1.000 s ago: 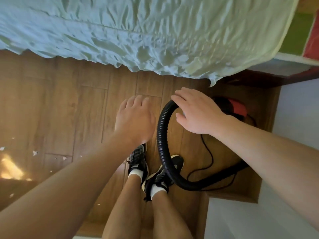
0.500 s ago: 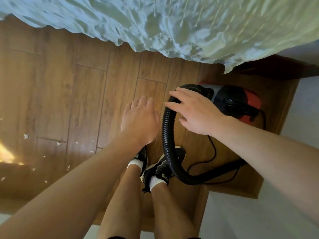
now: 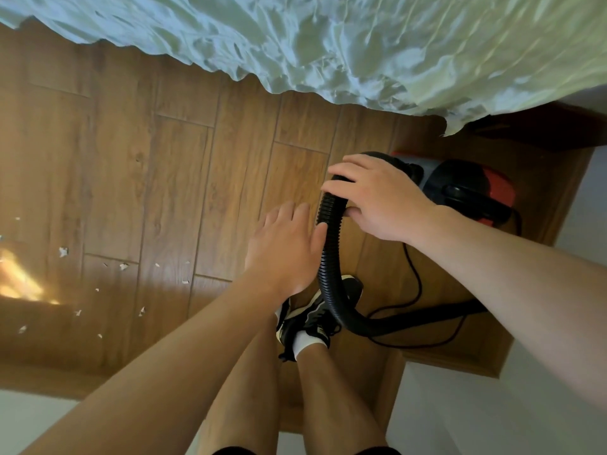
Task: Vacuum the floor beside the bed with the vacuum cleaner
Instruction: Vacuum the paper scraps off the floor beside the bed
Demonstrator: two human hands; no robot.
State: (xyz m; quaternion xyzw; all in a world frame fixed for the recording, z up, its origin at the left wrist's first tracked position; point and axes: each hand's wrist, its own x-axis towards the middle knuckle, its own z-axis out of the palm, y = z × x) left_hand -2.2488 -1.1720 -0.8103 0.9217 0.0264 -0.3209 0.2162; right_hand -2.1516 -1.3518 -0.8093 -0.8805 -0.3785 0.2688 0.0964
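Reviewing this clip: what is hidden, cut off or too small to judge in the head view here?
Head view:
Hose far end and any nozzle: hidden behind the right forearm.
Whether the left hand touches the hose: its thumb covers the spot.
Vacuum cleaner switch: too dark to tell.
White scraps on the floor: too small to identify.
Bed sheet: cut by the top edge.

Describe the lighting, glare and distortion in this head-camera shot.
Head view: a blown-out sun patch glares on the floor at left; the bed sheet is softly daylit; wide-angle distortion stretches both forearms toward the lower corners; the right hand gripping the hose and the paper scraps look reasonably sharp.
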